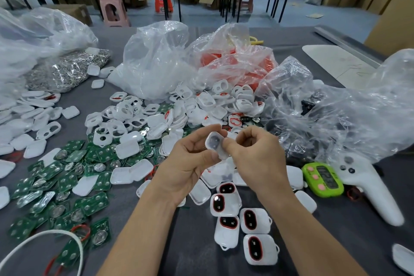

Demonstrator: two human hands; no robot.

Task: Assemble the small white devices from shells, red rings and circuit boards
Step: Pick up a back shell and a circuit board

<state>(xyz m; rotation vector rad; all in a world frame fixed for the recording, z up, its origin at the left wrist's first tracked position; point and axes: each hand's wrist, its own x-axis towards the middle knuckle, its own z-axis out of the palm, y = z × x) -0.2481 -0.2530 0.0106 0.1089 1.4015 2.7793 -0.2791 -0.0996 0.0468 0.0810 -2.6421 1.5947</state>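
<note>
Both hands hold one small white shell [215, 143] up above the table's middle. My left hand [188, 163] grips it from the left with thumb and fingers. My right hand [253, 154] pinches its right side with curled fingers. The shell's oval opening looks dark; no red ring shows in it. Several finished white devices [235, 215] with red-ringed dark windows lie just below my wrists. Green circuit boards [74, 177] are spread at the left. Loose white shells [143, 116] lie heaped behind my hands. Red rings [235, 63] fill a clear bag at the back.
Crumpled clear plastic bags [349, 107] stand at the right and back. A green timer [322, 179] and a white controller [367, 186] lie at the right. A bag of metal parts [67, 69] sits at the back left. A white cable [44, 240] curves at the front left.
</note>
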